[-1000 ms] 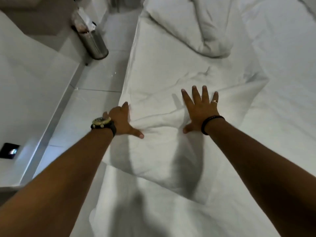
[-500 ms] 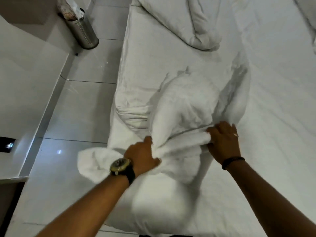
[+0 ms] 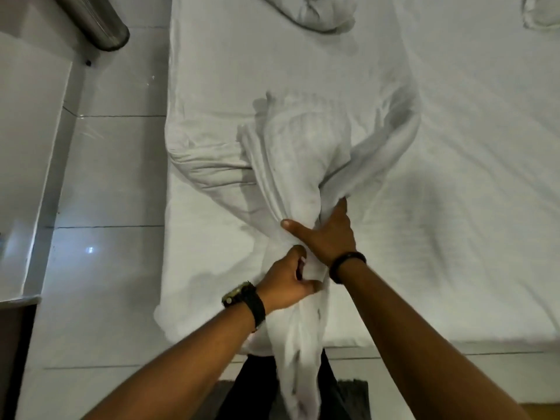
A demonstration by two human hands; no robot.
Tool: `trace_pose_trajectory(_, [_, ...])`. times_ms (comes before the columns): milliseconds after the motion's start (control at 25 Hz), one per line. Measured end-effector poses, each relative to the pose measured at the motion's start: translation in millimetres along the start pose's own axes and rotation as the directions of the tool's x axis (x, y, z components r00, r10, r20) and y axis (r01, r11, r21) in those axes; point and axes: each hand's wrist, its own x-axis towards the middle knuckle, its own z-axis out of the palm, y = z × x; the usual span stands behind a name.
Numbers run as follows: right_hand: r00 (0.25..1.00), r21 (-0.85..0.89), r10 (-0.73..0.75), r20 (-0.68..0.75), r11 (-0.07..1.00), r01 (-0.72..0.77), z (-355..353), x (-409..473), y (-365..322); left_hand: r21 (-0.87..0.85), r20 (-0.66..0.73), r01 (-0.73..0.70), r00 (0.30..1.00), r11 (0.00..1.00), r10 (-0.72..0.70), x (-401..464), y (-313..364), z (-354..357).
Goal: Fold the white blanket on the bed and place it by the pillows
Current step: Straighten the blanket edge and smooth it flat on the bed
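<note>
Since half a second ago, blanket [image 3: 291, 165] is bunched narrower at bed [image 3: 454, 177] foot, tail hanging off. Right hand [image 3: 327, 234] clamps the gather; left hand [image 3: 288, 283] grips below. Judgement: shake flat, match corners before folding.

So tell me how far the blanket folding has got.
Done: nothing neat yet. In hand: both the left hand and right hand grip the blanket, bunched at the bed edge, one end hanging down. Left: fold it flat, then carry it to the pillows.
</note>
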Motion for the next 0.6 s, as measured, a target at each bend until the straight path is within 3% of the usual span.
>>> trace_pose_trajectory(80, [1.0,-0.189,-0.008,-0.015,0.982,0.005,10.5,9.4,-2.0,-0.143,0.138,0.084,0.988,0.986,-0.064,1.4,-5.1,-10.4])
trace_pose_trajectory(160, [0.994,-0.208,-0.076,-0.082,0.976,0.058,7.1,14.8,4.3,-0.176,0.193,0.144,0.975,0.974,-0.109,4.2,-10.1,-26.0])
trace_pose_trajectory(240, [0.983,-0.142,-0.129,-0.128,0.984,0.111,-7.4,14.8,14.2,-0.115,-0.069,0.053,0.996,0.992,-0.061,13.9,-9.9,-50.1])
trace_pose_trajectory(320, [0.968,-0.083,-0.17,-0.185,0.984,0.157,-30.5,11.8,30.1,0.197,-0.402,-0.068,0.904,0.978,0.144,34.6,-5.5,-86.5])
trace_pose_trajectory(360, [0.954,-0.049,-0.172,-0.245,0.985,0.165,-46.9,10.5,40.0,0.416,-0.449,-0.067,0.852,0.907,0.269,46.4,-0.1,-106.6])
trace_pose_trajectory(440, [0.907,-0.008,-0.112,-0.405,0.993,0.119,-90.6,9.9,67.2,0.751,-0.375,0.046,0.851,0.658,0.368,72.0,10.7,-145.5])
trace_pose_trajectory(520, [0.854,-0.011,0.026,-0.52,0.999,-0.037,-146.5,10.1,105.3,0.887,-0.302,0.147,0.903,0.438,0.307,97.5,22.9,-170.8])
trace_pose_trajectory(600, [0.821,-0.006,0.224,-0.525,0.964,-0.266,-190.2,12.2,144.2,0.933,-0.25,0.179,0.946,0.311,0.206,119.6,29.2,-185.3])
